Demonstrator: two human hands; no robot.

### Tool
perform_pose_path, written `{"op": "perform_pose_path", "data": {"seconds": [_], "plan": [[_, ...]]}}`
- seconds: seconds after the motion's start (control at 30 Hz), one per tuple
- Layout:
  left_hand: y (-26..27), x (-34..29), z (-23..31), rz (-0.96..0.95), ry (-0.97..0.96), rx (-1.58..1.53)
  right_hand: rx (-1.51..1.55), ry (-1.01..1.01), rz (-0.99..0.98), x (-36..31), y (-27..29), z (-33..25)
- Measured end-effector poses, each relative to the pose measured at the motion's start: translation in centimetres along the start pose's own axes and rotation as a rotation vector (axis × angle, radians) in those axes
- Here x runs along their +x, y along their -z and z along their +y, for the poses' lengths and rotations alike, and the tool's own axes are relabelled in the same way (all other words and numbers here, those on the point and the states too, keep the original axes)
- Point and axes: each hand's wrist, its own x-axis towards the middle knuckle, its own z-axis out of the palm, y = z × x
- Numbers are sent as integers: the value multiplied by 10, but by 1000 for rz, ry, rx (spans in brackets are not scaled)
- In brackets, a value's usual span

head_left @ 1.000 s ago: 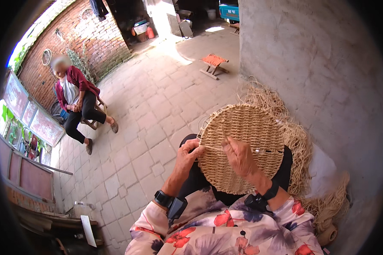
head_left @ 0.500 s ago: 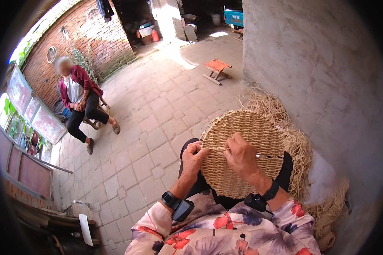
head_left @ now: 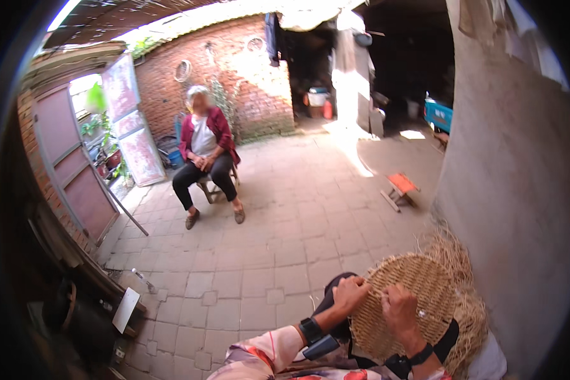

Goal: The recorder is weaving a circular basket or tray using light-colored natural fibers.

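Observation:
A round, flat piece woven from straw-coloured cord [head_left: 432, 277] rests over my lap, its rows of weave plain to see. On its left edge my left hand [head_left: 351, 295] is closed, the fingers gripping the rim. My right hand [head_left: 400, 310] is closed in a pinch just above the woven face, close to the left hand. Whatever lies between its fingertips is too small to make out. Behind and to the right of the woven piece lies a heap of loose straw cord [head_left: 472, 310], partly covered by it.
A grey wall [head_left: 513, 190] rises close on my right. Across the paved yard a person [head_left: 204, 142] sits on a low seat, hands together. An orange folding stool [head_left: 401, 185] stands ahead. At the lower left lies a white board [head_left: 126, 310].
The view has swung up and to the left, so my hands and the woven piece now sit lower right. The left hand remains at the rim, the right hand over the weave.

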Motion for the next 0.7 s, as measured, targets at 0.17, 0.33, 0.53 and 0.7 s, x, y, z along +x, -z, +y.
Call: {"op": "perform_pose_path", "data": {"seconds": [0.17, 0.33, 0.53, 0.7], "plan": [[-5, 2, -13, 29, 115, -188, 59, -82, -2, 1, -14, -2], [5, 14, -29, -396, 14, -782, -23, -64, 10, 4, -19, 4], [-8, 17, -55, -348, -148, -722, -74, -27, 14, 7, -27, 2], [-6, 4, -46, -287, -205, -783, -95, -39, -8, 8, -31, 2]]}}
